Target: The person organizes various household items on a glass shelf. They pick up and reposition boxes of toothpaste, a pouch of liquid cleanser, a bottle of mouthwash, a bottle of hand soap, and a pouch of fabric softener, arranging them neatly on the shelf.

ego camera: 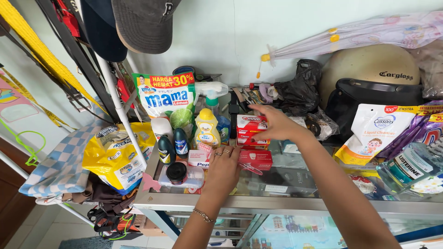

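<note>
Red-and-white boxes (251, 130) stand stacked on the glass bench (277, 203), just right of the yellow bottle (206, 129). Right hand (276, 124) rests on the stack, fingers flat, not clenched. Left hand (224, 168) presses a lower red box (256, 159). Stacking appears part-done; toiletries remain crowded around.

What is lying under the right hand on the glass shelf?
The right hand rests on a stack of red and white boxes, at least two, standing on the glass shelf. The palm covers the stack's right end, so anything behind it is hidden.
</note>
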